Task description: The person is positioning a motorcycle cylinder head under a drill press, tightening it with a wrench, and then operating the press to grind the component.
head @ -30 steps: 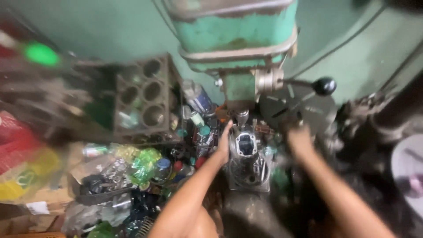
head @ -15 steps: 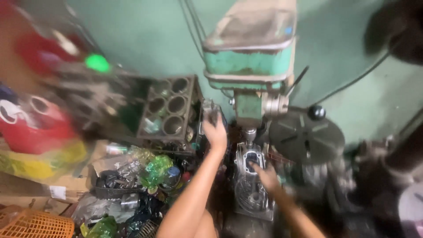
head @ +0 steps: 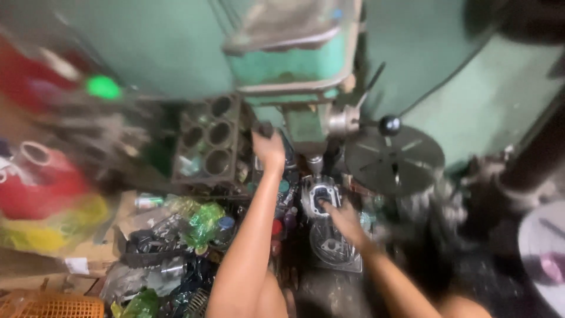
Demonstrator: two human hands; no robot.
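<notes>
Left hand (head: pixel 268 147) is up and wrapped around a dark knob (head: pixel 263 128) at the side of the green drill press (head: pixel 294 53). Right hand (head: pixel 342 219) lies low on the metal engine casting (head: pixel 318 199), fingers (head: pixel 325 205) spread flat and reaching into its opening, gripping nothing. That casting sits directly under the spindle (head: pixel 315 164). To the right, a round slotted disc (head: pixel 393 159); to the left, a dark block with round bores (head: pixel 207 141) above a heap of green bottles (head: pixel 203 221).
</notes>
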